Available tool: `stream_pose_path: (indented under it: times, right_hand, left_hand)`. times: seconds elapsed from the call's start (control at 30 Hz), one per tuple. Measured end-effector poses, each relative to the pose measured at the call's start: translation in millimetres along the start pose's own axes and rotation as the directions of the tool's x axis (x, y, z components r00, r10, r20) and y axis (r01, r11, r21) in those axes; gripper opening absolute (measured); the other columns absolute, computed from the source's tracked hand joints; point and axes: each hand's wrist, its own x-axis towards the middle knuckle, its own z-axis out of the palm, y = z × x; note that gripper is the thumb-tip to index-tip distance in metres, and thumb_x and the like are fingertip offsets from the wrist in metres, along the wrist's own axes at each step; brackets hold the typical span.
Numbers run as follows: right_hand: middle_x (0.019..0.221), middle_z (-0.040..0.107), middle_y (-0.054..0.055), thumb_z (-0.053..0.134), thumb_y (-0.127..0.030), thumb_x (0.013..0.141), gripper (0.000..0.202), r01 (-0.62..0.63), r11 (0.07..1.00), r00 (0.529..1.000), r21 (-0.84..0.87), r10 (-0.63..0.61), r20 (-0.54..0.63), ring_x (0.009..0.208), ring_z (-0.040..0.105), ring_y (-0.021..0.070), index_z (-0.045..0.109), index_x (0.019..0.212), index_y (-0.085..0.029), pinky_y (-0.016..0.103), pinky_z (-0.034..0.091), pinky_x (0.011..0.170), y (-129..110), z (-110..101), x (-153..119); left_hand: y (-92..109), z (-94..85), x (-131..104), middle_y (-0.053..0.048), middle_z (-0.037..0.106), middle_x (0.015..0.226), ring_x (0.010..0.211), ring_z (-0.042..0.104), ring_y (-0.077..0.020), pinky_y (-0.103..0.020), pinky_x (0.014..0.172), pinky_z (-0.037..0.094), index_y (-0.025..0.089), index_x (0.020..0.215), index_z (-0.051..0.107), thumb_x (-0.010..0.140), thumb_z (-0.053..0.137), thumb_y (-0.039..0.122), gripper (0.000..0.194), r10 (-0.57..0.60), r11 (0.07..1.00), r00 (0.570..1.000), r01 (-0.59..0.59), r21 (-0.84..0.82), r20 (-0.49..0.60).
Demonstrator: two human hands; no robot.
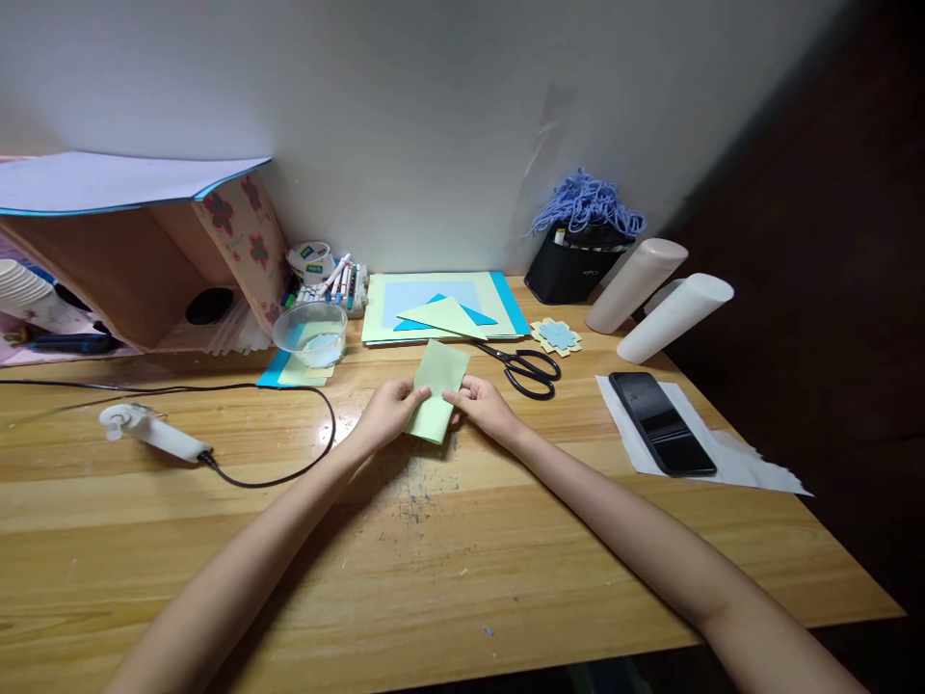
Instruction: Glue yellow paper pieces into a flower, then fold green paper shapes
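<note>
A light green piece of paper (437,386), rectangular in outline, is held between both hands above the wooden table. My left hand (391,410) pinches its left edge, thumb on the front face. On the right edge, my right hand (484,407) grips it with the thumb on top and the fingers partly behind. Just beyond lie black-handled scissors (531,371). Behind them a green paper triangle (448,316) and a blue one (481,313) rest on a stack of coloured sheets (374,313).
Glue gun (155,431) with its black cable lies left. Clear bowl (310,333), markers (343,280) and pink box (250,246) stand back left. Paper flower (556,335), black pouch with blue yarn (570,270), two white cylinders (675,316) and phone (661,424) are right.
</note>
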Motion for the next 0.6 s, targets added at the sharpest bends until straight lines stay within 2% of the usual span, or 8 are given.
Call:
stream_pose_path:
  times: [0.13, 0.23, 0.37, 0.47, 0.6]
  right_hand:
    - [0.049, 0.057, -0.003, 0.062, -0.041, 0.069, 0.030, 0.024, 1.000, 0.997, -0.012, -0.025, -0.074, 0.039, 0.053, 0.0095, 0.050, 0.076, -0.015, 0.020, 0.043, 0.039, -0.3, 0.8, 0.1]
    - [0.049, 0.058, -0.003, 0.062, -0.040, 0.069, 0.029, 0.045, 0.999, 0.993, -0.011, -0.046, -0.106, 0.039, 0.052, 0.0089, 0.051, 0.076, -0.014, 0.019, 0.042, 0.039, -1.1, 0.1, 0.9]
    - [0.053, 0.061, -0.002, 0.062, -0.041, 0.069, 0.031, 0.027, 1.000, 0.998, 0.007, -0.027, -0.059, 0.042, 0.055, 0.0099, 0.051, 0.080, -0.014, 0.020, 0.045, 0.042, -1.2, 0.4, 1.0]
    - [0.052, 0.062, -0.001, 0.062, -0.042, 0.069, 0.032, -0.017, 1.000, 1.000, 0.005, 0.017, -0.017, 0.043, 0.057, 0.0117, 0.048, 0.080, -0.015, 0.022, 0.046, 0.042, 0.3, 1.9, 0.1]
    - [0.048, 0.060, -0.002, 0.062, -0.043, 0.068, 0.032, -0.009, 1.000, 0.998, 0.011, 0.010, -0.059, 0.039, 0.055, 0.0105, 0.047, 0.075, -0.015, 0.021, 0.044, 0.039, 0.9, 4.4, -1.5]
  left_hand:
    - [-1.2, -0.8, 0.3, -0.004, 0.062, 0.070, 0.059, 0.050, -0.0128, -0.021, 0.052, 0.035, 0.009, 0.079, 0.062, 0.073, 0.049, 0.046, 0.040, 0.013, 1.000, 0.998, -0.012, -0.021, 0.063]
    - [-2.4, -3.4, 0.4, -0.003, 0.059, 0.065, 0.055, 0.047, -0.0116, -0.021, 0.050, 0.032, 0.009, 0.076, 0.062, 0.071, 0.050, 0.047, 0.040, -0.022, 1.000, 0.992, 0.020, 0.017, 0.127]
    - [-4.4, -5.4, 1.2, -0.001, 0.054, 0.059, 0.051, 0.043, -0.0102, -0.021, 0.048, 0.029, 0.008, 0.073, 0.061, 0.072, 0.048, 0.048, 0.042, -0.031, 0.998, 0.994, 0.026, 0.052, 0.101]
    - [-5.2, -5.6, 2.0, -0.001, 0.054, 0.059, 0.052, 0.043, -0.0102, -0.021, 0.048, 0.030, 0.009, 0.073, 0.060, 0.072, 0.048, 0.048, 0.041, -0.030, 0.999, 0.994, 0.029, 0.020, 0.102]
    - [-5.3, -5.1, 2.5, -0.002, 0.055, 0.059, 0.052, 0.045, -0.0106, -0.021, 0.048, 0.032, 0.009, 0.072, 0.059, 0.071, 0.049, 0.047, 0.040, -0.042, 0.999, 0.992, 0.045, -0.025, 0.116]
